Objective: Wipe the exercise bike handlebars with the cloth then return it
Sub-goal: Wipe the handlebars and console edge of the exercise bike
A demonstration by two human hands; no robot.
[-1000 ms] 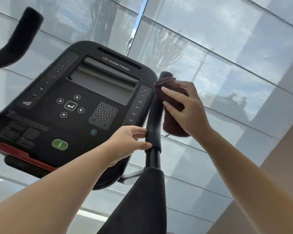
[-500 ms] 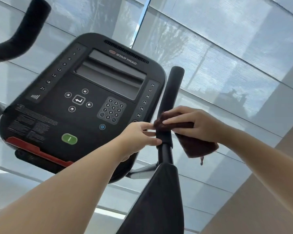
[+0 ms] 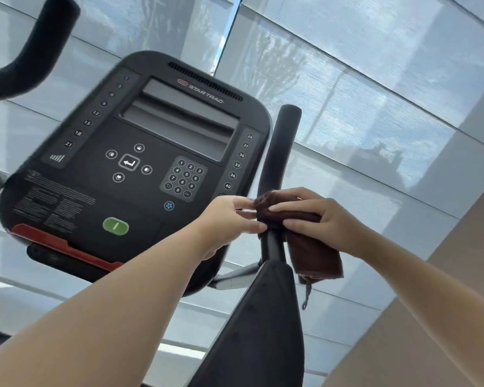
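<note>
One cloth (image 3: pixel 315 255) wraps handlebar (image 3: pixel 280 152) — under right fingers (image 3: pixel 287 208).

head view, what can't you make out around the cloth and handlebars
Head view:
- right handlebar, lower grip: wrapped by cloth and right hand
- left handlebar: cut off by frame edges
- left hand, its contact: hidden by its own fingers
- console small print: blurred, too small

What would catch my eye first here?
A big black console, with keypad and green button, fills the left centre. Just right of it, the right hand wraps a brown cloth round the upright handlebar, while the left hand pinches the cloth's edge.
</note>
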